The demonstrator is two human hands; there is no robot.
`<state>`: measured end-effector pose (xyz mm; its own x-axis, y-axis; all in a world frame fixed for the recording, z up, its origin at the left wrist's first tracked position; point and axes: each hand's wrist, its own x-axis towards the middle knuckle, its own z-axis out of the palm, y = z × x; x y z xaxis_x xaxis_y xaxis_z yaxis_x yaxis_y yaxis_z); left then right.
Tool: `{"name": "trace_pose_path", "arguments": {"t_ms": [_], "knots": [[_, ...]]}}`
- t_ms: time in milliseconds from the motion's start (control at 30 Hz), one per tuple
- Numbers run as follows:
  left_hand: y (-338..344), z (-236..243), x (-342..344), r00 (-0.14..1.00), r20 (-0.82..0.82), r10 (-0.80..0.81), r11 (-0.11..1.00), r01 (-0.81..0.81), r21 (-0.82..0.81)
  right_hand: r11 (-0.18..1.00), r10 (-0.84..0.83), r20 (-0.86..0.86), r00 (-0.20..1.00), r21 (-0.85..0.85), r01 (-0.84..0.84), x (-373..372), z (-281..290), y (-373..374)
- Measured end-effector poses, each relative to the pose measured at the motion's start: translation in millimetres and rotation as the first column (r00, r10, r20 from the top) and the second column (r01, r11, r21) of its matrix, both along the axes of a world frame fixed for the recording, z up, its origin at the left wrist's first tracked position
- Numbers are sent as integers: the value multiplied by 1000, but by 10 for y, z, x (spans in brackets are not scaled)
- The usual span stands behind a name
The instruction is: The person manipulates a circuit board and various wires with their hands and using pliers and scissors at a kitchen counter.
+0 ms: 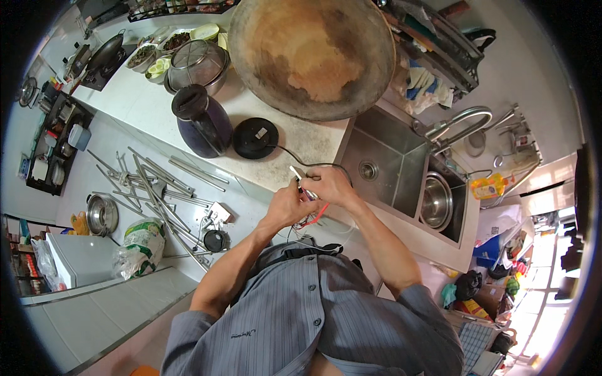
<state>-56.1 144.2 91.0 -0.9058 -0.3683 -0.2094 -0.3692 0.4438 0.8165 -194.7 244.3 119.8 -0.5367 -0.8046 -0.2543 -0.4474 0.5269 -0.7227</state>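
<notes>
My left hand (290, 205) and my right hand (330, 185) meet just off the counter's front edge, fingers closed around a small white piece (296, 172). Its exact kind is hidden by the fingers. Below them hang a red strip (322, 214) and some thin wires. On the counter in front, a round black kettle base (256, 138) has a black cord (290, 152) that runs to the right, past my right hand. Left of the base stands a dark blue electric kettle (204, 122) with a black lid.
A large worn wok (311, 56) lies behind the base. To the right is a steel sink (382, 164) with a faucet (461, 128) and a metal bowl (437, 200). Bowls of food and a strainer (195, 57) stand at the back left. Metal tubes (160, 188) litter the floor.
</notes>
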Motion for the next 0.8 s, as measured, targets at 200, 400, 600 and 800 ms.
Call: {"name": "trace_pose_path", "arguments": {"t_ms": [200, 400, 600, 800], "knots": [[-18, 37, 31, 996, -87, 25, 999, -27, -29, 996, 69, 186, 980, -71, -56, -122, 71, 40], [-112, 36, 78, 991, -116, -61, 998, 59, -22, 997, 79, 197, 977, -20, -76, -81, 42, 94], [-208, 27, 109, 985, -73, -158, 987, 154, -54, 992, 123, 166, 978, -60, -114, 198, 177, 166], [-346, -16, 79, 952, -110, -284, 959, 282, -39, 995, 101, 36, 994, -10, -101, 225, 89, 236]]}}
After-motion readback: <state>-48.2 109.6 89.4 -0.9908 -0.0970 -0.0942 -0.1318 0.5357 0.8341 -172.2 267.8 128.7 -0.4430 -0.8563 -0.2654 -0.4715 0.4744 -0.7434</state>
